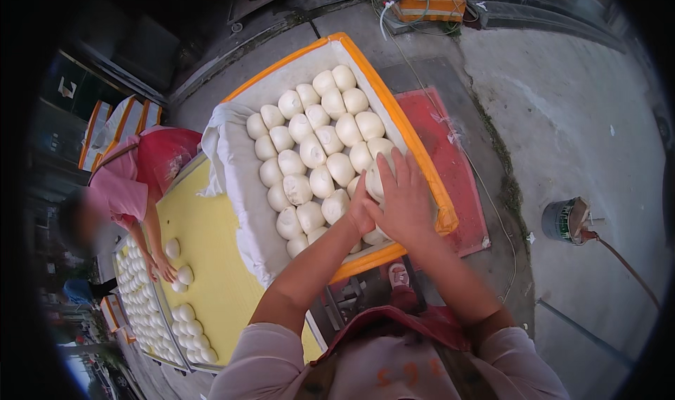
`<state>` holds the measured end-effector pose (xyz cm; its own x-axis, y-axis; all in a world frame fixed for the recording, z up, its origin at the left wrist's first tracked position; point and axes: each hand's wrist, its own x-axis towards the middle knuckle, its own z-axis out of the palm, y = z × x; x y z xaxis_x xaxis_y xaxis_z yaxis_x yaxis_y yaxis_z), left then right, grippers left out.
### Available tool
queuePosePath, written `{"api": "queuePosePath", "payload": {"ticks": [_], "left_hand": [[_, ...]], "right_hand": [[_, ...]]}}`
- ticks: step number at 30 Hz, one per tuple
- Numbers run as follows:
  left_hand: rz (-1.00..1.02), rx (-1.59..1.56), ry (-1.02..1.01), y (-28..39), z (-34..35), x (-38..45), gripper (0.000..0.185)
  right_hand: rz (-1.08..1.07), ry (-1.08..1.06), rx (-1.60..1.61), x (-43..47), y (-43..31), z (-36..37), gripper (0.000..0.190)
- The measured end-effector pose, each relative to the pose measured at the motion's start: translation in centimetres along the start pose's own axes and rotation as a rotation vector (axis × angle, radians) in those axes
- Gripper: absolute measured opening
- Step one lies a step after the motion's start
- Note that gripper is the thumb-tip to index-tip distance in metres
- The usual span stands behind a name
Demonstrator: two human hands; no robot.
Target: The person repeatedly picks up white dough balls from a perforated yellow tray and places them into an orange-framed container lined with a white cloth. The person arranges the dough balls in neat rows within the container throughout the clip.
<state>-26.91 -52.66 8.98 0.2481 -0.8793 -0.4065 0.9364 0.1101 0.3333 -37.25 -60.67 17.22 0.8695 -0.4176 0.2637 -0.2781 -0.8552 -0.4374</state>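
Observation:
Rows of white steamed buns (312,152) fill a cloth-lined foam box with orange-taped edges (395,110). Near the box's right side, my right hand (403,199) lies over a bun (375,181), its fingers spread. Just left of it, my left hand (363,210) touches the same bun from the side, thumb pointing up. The two hands meet at the palms, and they hide part of the bun and some of its neighbours. A white cloth (216,136) hangs over the box's left wall.
To the left, a co-worker in a pink shirt (118,189) bends over a yellow-surfaced table (211,231), hands at several buns. More buns (145,300) stand in rows at its far end. A red mat (453,189) lies beneath the box's right side. A bucket (564,221) stands farther right.

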Motion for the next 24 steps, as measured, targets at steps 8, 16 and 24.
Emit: {"api": "queuePosePath", "payload": {"ticks": [8,16,24], "left_hand": [[0.0,0.008,0.003,-1.3,-3.8,3.1,0.065],[-0.112,0.232,0.337,0.4,-2.5,-0.2,0.073],[-0.175,0.413,0.546,1.0,-2.0,-0.9,0.083]], "right_hand": [[-0.024,-0.125,0.003,0.3,0.6,1.2,0.071],[0.008,-0.116,0.157,0.2,4.7,3.5,0.066],[0.061,-0.721,-0.102,0.5,3.0,-2.3,0.057]]}}
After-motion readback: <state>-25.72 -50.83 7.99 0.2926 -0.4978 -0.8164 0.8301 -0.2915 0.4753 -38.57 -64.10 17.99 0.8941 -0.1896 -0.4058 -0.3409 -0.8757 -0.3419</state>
